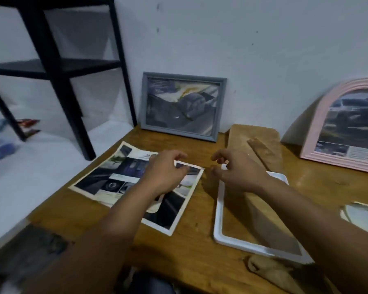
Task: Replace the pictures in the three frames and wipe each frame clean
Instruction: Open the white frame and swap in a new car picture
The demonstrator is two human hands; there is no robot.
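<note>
A grey picture frame [182, 105] leans against the wall with a picture in it. A pink arched frame [319, 132] leans at the right, also with a picture inside. A white frame [218, 219] lies flat on the wooden table [191, 247], and the wood shows through its opening. Printed pictures [106, 179] lie overlapping on the table at the left. My left hand [166, 172] hovers over their far right corner with fingers curled and apart. My right hand [236, 172] hangs over the white frame's far end, fingers loosely spread, holding nothing.
A brown backing board [261, 143] lies behind the white frame. A black shelf unit [57, 66] stands at the left on a white surface. Another print [363, 217] lies at the right edge. A beige cloth [272, 270] sits at the table's near edge.
</note>
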